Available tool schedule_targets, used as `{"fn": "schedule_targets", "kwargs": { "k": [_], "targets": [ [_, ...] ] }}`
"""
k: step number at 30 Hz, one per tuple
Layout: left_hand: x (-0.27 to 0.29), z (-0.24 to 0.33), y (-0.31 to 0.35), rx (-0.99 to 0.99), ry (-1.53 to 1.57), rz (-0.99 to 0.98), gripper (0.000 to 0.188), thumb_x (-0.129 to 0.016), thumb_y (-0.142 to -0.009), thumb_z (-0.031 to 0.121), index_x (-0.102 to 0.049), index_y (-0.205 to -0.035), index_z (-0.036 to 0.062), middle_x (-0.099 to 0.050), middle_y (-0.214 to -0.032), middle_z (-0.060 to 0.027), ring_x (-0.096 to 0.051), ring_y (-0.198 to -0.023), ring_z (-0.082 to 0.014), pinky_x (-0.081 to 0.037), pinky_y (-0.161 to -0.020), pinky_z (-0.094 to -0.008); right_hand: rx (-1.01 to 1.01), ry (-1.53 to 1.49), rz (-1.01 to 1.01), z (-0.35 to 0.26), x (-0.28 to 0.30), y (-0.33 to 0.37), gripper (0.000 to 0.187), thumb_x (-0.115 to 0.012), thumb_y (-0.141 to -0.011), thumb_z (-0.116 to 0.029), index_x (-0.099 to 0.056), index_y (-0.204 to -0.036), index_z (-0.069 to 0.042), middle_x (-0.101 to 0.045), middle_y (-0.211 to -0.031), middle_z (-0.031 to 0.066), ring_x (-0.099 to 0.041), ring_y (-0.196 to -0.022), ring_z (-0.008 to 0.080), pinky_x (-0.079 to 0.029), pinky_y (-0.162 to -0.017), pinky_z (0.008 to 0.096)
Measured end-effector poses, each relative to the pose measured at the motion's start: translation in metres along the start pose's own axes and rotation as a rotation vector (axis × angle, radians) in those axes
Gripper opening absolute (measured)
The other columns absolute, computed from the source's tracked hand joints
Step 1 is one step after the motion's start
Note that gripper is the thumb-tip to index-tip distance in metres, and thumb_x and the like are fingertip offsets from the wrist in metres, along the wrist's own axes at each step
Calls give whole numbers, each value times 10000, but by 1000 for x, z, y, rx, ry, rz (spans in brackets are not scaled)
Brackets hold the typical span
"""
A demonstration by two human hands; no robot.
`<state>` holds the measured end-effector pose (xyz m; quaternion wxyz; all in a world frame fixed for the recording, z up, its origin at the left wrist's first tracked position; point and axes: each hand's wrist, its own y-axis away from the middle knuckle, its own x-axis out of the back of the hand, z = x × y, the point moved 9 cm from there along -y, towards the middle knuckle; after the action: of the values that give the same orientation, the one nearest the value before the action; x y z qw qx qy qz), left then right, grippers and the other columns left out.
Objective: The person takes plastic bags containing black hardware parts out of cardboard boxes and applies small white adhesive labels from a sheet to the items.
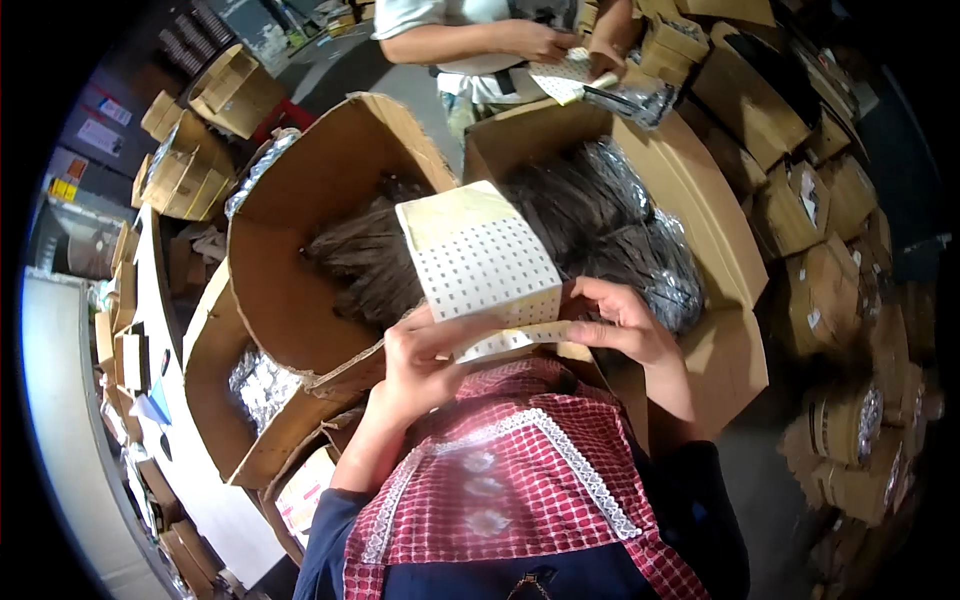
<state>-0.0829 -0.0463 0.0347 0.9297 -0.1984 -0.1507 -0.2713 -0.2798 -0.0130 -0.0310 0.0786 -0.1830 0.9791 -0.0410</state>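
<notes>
A white sheet of small labels (485, 262), marked with rows of dark spots, is stretched between my hands in front of my red checked apron. Its far part is a bare yellowish backing, and its near edge bends over into a narrow strip. My left hand (425, 358) is closed on the near left corner. Thumb and fingers of my right hand (625, 325) pinch the right end of the folded strip. Beyond the sheet, dark thin strips (362, 262) lie in a cardboard box (285, 225). More dark strips, partly under clear plastic (675, 270), fill the right box (712, 190).
Across the boxes, a co-worker (465, 45) holds a similar label sheet (565, 72) near a clear plastic bag (635, 103). A smaller box (215, 400) with crumpled clear plastic stands at left by a white table (215, 520). Stacked cartons (800, 270) line the right side.
</notes>
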Motion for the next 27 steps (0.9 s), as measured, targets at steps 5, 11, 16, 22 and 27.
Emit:
{"fn": "schedule_targets", "kwargs": {
  "k": [5, 11, 16, 22, 27],
  "targets": [
    [16, -14, 14, 87, 56, 107, 364, -652, -731, -154, -735, -1065, -36, -708, -1014, -164, -685, -943, -198, -548, -835, -294, -199, 193, 515, 50, 87, 34, 226, -666, -848, -100, -675, -1054, -6, -700, -982, 36, -631, -894, 114, -504, -797, 267],
    [26, -21, 16, 192, 140, 236, 246, -650, -819, -157, -692, -1056, -108, -708, -1049, -138, -672, -974, -163, -516, -871, -256, -730, 1260, 700, 177, 200, 107, 341, -659, -818, -162, -633, -1114, 4, -673, -983, 205, -657, -965, 354, -519, -853, 465],
    [26, -13, 15, 169, 102, 263, 234, -670, -812, -134, -705, -1039, -88, -710, -1027, -127, -667, -946, -148, -512, -851, -248, -787, 1479, 387, 233, 177, 70, 610, -681, -816, -294, -518, -1338, -24, -445, -1386, 245, -440, -1266, 442, -360, -1062, 546],
    [33, -3, 16, 96, -88, 301, 239, -678, -794, -113, -720, -1025, -69, -722, -977, -117, -667, -910, -147, -511, -822, -249, -902, 1744, 308, 254, 179, 50, 918, -730, -806, -465, -310, -1521, -71, -316, -1510, 252, -314, -1378, 443, -252, -1111, 614],
    [34, -7, 18, 147, 42, 333, 212, -674, -792, -90, -715, -1000, -76, -729, -960, -134, -673, -878, -154, -519, -790, -259, -994, 1314, 241, 270, 218, 55, 774, -714, -779, -345, -406, -1413, -25, -612, -1177, 280, -586, -1106, 453, -476, -925, 551]
  ]
}}
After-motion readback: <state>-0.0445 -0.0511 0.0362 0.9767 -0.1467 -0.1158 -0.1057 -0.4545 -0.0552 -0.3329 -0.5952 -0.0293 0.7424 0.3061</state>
